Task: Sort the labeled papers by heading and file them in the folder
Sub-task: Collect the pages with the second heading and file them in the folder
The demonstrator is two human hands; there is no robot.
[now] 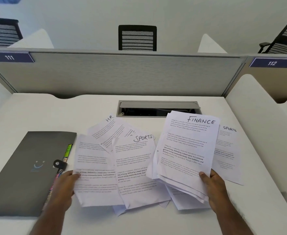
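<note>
Printed white papers with handwritten headings lie spread across the desk. My right hand (pixel 213 189) grips a stack of sheets whose top page reads FINANCE (pixel 186 146), lifted slightly off the desk. My left hand (pixel 66 185) pinches the left edge of a blurred sheet (pixel 93 167) whose heading I cannot read. A SPORTS page (pixel 136 167) lies in the middle, an HR page (pixel 110 128) behind it, and another SPORTS page (pixel 227 150) at the right. A closed grey folder (pixel 25 167) with coloured tabs at its edge lies at the left.
A cable slot with an open grey lid (pixel 158 108) is set into the desk (pixel 37 112) behind the papers. A grey partition (pixel 115 73) bounds the far edge, with white dividers at both sides. Black office chairs (pixel 137 38) stand beyond.
</note>
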